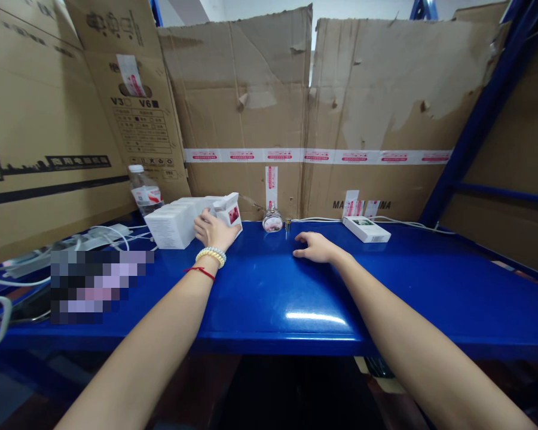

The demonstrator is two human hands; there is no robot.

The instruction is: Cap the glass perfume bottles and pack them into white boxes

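Note:
My left hand (216, 232) has its fingers around a small white box (234, 214) with a pink picture on its side, at the right end of a row of white boxes (168, 226). The fingertips lie over the top, where the box looks unfolded or flapped. My right hand (314, 247) hovers at or just above the blue table, fingers loosely curled and apart, with nothing in them. Just beyond it stand a round clear jar (272, 221) with a pale label and a tiny gold-coloured cylinder (287, 225). A flat white box (366, 230) lies farther right.
Cardboard panels (242, 113) wall off the back of the blue table (269, 298). A plastic bottle (146, 191) stands behind the white boxes. At the left lie a power strip (72, 248) with white cables and a blurred-out item (101, 286). A blue metal post (475, 113) rises at the right.

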